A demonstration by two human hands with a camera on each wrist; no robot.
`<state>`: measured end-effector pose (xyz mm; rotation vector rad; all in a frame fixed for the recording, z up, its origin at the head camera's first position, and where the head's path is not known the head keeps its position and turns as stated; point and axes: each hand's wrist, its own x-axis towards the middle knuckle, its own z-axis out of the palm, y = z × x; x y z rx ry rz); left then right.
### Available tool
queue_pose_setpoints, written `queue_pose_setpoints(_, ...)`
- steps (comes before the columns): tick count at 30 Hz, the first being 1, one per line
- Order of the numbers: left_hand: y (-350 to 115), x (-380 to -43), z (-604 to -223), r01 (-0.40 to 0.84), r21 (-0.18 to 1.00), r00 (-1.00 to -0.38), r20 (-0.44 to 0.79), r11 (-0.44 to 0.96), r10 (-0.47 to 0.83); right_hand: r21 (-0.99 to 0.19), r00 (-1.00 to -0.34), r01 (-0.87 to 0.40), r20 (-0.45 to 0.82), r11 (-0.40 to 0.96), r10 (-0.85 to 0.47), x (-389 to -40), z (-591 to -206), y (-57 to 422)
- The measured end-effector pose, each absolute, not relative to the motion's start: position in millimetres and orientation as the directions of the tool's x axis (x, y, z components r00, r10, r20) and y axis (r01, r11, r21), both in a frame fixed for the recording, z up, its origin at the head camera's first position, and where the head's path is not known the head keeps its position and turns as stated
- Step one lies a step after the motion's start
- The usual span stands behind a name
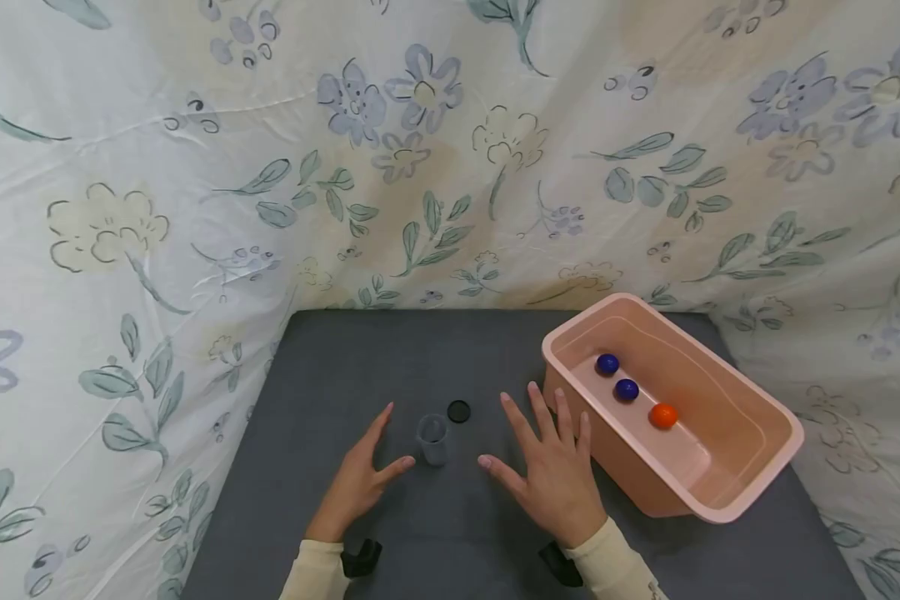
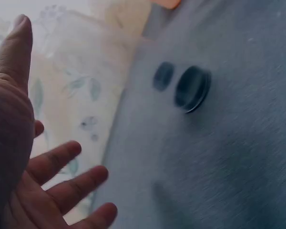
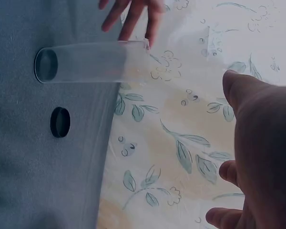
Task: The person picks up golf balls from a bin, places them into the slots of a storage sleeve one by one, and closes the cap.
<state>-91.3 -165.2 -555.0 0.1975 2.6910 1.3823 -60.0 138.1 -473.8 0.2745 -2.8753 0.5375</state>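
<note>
Clear plastic makes the tall cup easy to lose against the dark grey table, and that is the main hazard: narrow and upright, it could probably be tipped and sent rolling by a careless sideways brush of the left hand, whose thumb is nearest to it. Both hands are free of any hold; the right hand is spread, its fingertips near the bin, and a sweep outward might knock the side. The cup stands between the two hands, with the black lid lying just beyond it; so flat a disc might be awkward to pick up, since there is little edge to pinch. The bin is a smooth, peach-coloured rectangular tub with rounded corners and a rolled rim; inside, two blue balls and an orange ball, round and glossy, would likely roll if it were jolted. Behind hangs a creased floral cloth, softer-looking than the matte tabletop.
</note>
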Motion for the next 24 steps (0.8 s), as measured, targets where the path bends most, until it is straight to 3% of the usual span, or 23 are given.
queue_pose_setpoints(9,-142.0,-93.3,-575.5,0.054,0.864,-0.984,-0.038,0.5,0.172,-0.325,-0.952,-0.234,0.267,0.916,-0.148,-63.3,-463.2,152.8)
queue_pose_setpoints(24,-117.9,-94.1,-580.4,0.089,0.841,-0.989,0.013,0.534,0.145,-0.281,-0.947,-0.224,0.29,0.933,-0.14,-68.6,-446.7,174.6)
